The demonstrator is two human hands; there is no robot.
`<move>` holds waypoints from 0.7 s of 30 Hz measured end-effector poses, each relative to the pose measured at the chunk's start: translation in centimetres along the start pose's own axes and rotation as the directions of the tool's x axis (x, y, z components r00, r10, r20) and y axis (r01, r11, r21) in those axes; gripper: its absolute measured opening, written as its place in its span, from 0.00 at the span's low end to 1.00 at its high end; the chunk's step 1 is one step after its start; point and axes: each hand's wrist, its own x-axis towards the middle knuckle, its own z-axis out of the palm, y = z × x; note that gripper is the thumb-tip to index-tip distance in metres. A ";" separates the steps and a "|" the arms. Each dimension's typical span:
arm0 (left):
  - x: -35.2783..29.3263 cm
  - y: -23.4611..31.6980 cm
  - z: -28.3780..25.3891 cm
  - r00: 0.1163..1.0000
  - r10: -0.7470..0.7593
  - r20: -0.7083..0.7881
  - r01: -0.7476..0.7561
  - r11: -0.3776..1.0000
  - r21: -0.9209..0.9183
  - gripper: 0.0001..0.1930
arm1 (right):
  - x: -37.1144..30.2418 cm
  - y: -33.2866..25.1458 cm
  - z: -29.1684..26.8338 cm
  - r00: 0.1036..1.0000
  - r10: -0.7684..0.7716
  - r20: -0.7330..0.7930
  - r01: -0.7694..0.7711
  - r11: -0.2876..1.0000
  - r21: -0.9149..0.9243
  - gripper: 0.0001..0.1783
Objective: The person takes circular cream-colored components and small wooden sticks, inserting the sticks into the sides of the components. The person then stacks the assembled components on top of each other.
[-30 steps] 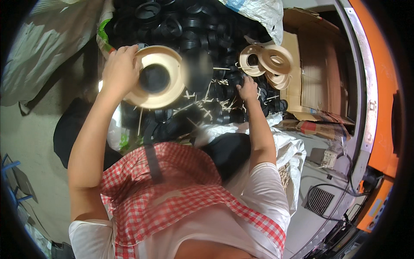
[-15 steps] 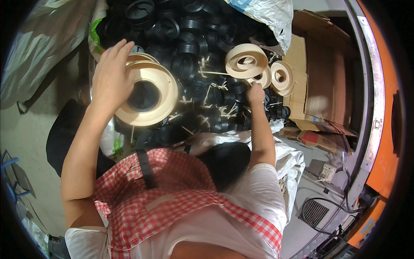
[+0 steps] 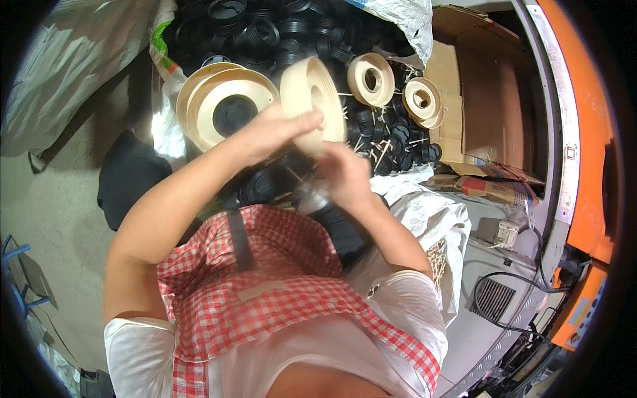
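Upright in front of me, a cream plastic ring-shaped part (image 3: 296, 86) is tilted on edge. My left hand (image 3: 269, 134) holds it by the near side, thumb pressed against its inner face. My right hand (image 3: 346, 174) is at the part's lower edge; its fingers are smeared by motion, and whether they grip it I cannot tell. A blurred shiny grey patch shows just below that hand. To the left lies a stack of similar cream parts (image 3: 204, 99) with a black disc (image 3: 233, 115) in the middle of the top one.
Two cream rings, a nearer one (image 3: 359, 78) and one by the box (image 3: 436, 118), lie on a heap of black ribbed caps (image 3: 292, 30) with pale sprue bits. An open cardboard box (image 3: 491, 99) stands right, beside an orange machine frame (image 3: 587, 132). White sacking (image 3: 434, 222) hangs below.
My left hand has left the stack and come right to hold a cream part. My right hand has come back left and nearer from the rings on the right, where one fewer lies now.
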 end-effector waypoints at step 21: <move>-0.2 1.9 0.7 0.973 0.231 -0.021 -0.225 0.962 0.157 0.33 | 1.2 6.9 1.2 0.901 0.426 -0.079 -0.424 0.905 0.040 0.22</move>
